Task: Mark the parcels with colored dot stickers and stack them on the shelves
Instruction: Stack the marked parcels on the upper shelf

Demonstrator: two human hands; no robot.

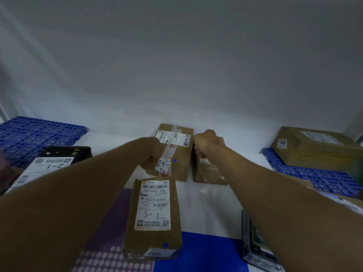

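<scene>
Both arms reach out over the white desk (pixel 216 193) toward its far edge, where two brown parcels stand side by side against the wall. The left hand (pixel 151 154) is curled around the left side of the taped parcel (pixel 176 154), gripping it near its front corner; a small blue dot sticker (pixel 175 160) sits on that parcel's top, beside a strip of labels. The right hand (pixel 204 142) is clenched on the upper left corner of the plain parcel (pixel 210 171) just beside it, fingers wrapped over the edge. The two parcels are touching or nearly so; I cannot tell which.

Nearer the front edge, between the arms, lies a long parcel (pixel 155 218) with a white label marked "3-1" by hand and a blue dot (pixel 166 245) at its near end. It rests partly on a purple sticker sheet (pixel 106 252) of pale dots, with a blue sheet (pixel 196 252) next to it.

At the left edge a black parcel (pixel 64 154) bearing a white label leans over a blue perforated pallet (pixel 35 134). At the right edge a large brown parcel (pixel 318 150) marked "3007" sits on another blue pallet (pixel 318 177).
</scene>
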